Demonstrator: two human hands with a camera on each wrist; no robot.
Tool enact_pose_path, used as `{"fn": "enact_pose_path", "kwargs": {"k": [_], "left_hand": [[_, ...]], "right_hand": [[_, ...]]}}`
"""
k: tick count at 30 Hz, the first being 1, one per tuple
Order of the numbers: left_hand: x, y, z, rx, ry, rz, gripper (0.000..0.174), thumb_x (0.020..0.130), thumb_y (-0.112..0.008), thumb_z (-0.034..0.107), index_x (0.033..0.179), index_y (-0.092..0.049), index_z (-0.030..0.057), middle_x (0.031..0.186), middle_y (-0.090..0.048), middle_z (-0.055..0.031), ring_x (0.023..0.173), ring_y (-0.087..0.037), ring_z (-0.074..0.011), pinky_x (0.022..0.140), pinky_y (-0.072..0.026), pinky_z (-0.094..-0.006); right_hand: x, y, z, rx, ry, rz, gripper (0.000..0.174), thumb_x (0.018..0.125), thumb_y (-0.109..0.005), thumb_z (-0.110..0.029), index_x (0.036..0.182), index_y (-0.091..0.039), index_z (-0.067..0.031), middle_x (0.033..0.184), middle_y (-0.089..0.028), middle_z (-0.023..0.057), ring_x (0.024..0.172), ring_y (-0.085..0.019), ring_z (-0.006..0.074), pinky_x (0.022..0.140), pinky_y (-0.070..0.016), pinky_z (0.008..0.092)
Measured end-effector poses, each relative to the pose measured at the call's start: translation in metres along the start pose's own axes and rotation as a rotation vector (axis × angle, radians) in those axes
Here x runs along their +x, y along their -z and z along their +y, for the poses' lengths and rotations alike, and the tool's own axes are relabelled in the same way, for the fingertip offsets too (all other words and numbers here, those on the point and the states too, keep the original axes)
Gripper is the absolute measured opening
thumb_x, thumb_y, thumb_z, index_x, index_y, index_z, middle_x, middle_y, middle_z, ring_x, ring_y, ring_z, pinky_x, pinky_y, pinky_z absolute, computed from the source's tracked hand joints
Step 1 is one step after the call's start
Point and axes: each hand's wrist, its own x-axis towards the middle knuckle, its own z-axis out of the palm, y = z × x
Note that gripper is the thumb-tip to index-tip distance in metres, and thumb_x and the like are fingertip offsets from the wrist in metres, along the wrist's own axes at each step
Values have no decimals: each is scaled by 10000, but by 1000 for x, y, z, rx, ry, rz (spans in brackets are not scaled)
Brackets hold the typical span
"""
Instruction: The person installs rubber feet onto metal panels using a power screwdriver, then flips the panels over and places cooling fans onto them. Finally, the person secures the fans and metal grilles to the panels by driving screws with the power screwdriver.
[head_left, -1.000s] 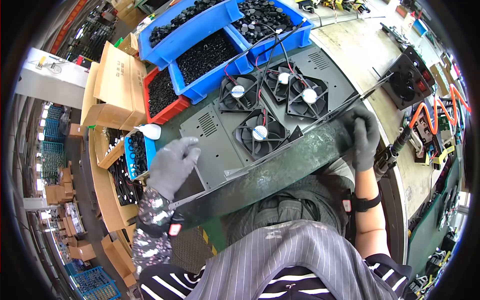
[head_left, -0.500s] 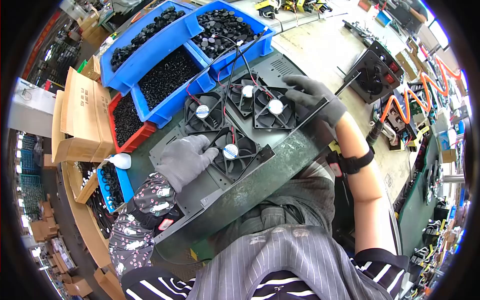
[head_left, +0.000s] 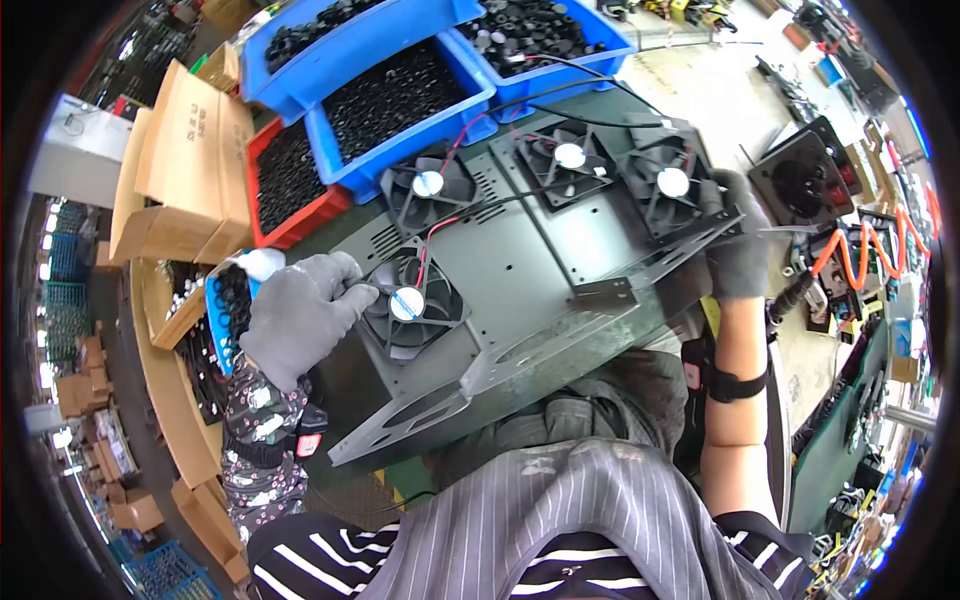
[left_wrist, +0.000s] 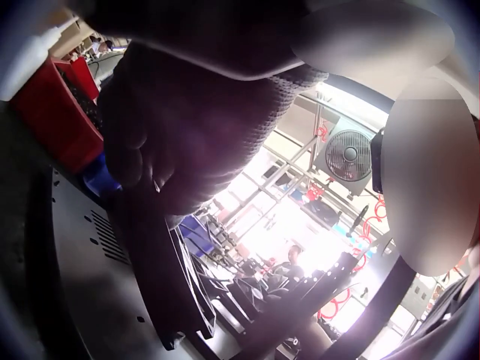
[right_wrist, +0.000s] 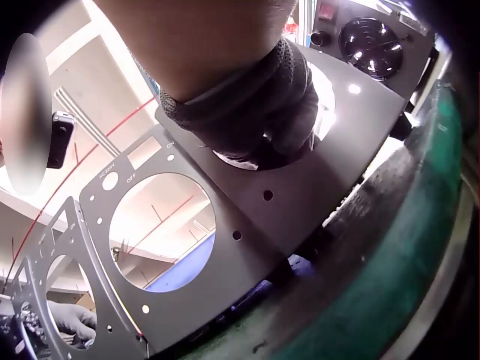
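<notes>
My left hand (head_left: 305, 315), in a grey glove, pinches the left corner of a black cooling fan (head_left: 440, 302) with a white hub label. That fan stands on grey sheet-metal panels (head_left: 505, 300) with slots and small holes. The gloved right hand (head_left: 738, 245) grips the right edge of another fan (head_left: 655, 205) at the far right of the panels. In the right wrist view, the right hand (right_wrist: 270, 127) passes into a round cutout of a panel's upright face (right_wrist: 300, 202), which hides its fingers. Two more fans (head_left: 405, 195) (head_left: 560, 180) lie toward the bins, with loose wires.
Blue bins (head_left: 330, 160) of small black parts and a red bin (head_left: 330, 205) border the panels at the back left. Cardboard boxes (head_left: 195, 160) stand at the left. Beyond my right hand are a black fan unit (head_left: 795, 180) and an orange coiled hose (head_left: 835, 255).
The four fans, clustered before, are now spread apart. The left hand has taken hold of the front fan, now farther left; the right hand has hold of the right fan, moved rightward.
</notes>
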Motion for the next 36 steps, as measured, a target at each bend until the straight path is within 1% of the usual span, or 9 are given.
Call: {"fn": "enact_pose_path", "kwargs": {"k": [4, 6, 10, 14, 18, 23, 26, 30, 36], "left_hand": [[-15, -3, -12, -114, 161, -47, 271, 812, -619, 313, 831, -602, 44, 761, -619, -147, 743, -605, -308, 642, -453, -393], [-23, -10, -19, -135, 232, -60, 285, 829, -607, 326, 849, -603, 42, 761, -618, -146, 734, -605, -302, 646, -451, -382], [-39, -30, -39, -230, 303, -5, 283, 834, -603, 320, 883, -603, 42, 785, -618, -148, 746, -606, -296, 659, -453, -370], [-38, -42, -41, -301, 85, 15, 251, 834, -603, 287, 947, -610, 63, 861, -623, -132, 810, -606, -303, 690, -463, -386], [-22, -36, -22, -10, -134, 54, 229, 822, -609, 276, 964, -629, 98, 942, -626, -112, 894, -602, -289, 760, -476, -383], [20, -2, 1, 99, -291, 216, 200, 811, -610, 218, 984, -633, 121, 949, -622, -92, 901, -606, -269, 763, -490, -374], [55, -3, 13, 326, -423, 213, 157, 791, -594, 157, 937, -640, 122, 965, -621, -64, 923, -599, -251, 765, -493, -352], [93, -18, 10, 671, -584, 90, 150, 725, -582, 87, 863, -627, 122, 955, -627, -33, 933, -594, -235, 755, -500, -342], [73, -6, 31, 529, -822, 309, 114, 730, -579, 94, 843, -577, 113, 864, -591, -32, 887, -602, -235, 709, -488, -346]], "right_hand": [[-6, -1, 4, 21, -210, -34, 230, 884, -549, -209, 1018, -606, -31, 842, -637, 177, 741, -618, 290, 656, -465, 368], [-10, -7, 16, -72, 16, 15, 246, 887, -541, -203, 1042, -611, -25, 887, -636, 172, 769, -617, 257, 678, -466, 345], [-21, 6, 3, 274, -97, -2, 267, 887, -546, -197, 1086, -606, -30, 874, -637, 95, 796, -612, 141, 695, -471, 267], [-48, 10, 11, 597, -347, -57, 286, 899, -534, -149, 1137, -566, 6, 893, -632, 47, 757, -581, 92, 660, -455, 214], [-66, 2, 13, 841, -395, -9, 296, 897, -546, -102, 1167, -560, 17, 897, -594, 18, 771, -531, 66, 688, -425, 207], [-75, -2, 23, 602, -48, -5, 87, 873, -550, -56, 903, -561, 25, 834, -521, 55, 772, -498, 142, 726, -401, 245], [-75, -5, 19, 392, 167, 21, 107, 839, -568, -62, 912, -561, 17, 857, -545, 115, 775, -535, 235, 725, -425, 298], [-80, -15, 25, 376, 148, 51, 134, 819, -582, -66, 926, -561, 11, 891, -552, 143, 791, -546, 283, 727, -439, 333], [-83, -18, 26, 291, 209, 108, 182, 801, -600, -75, 960, -558, 1, 926, -549, 173, 815, -549, 330, 743, -448, 367]]}}
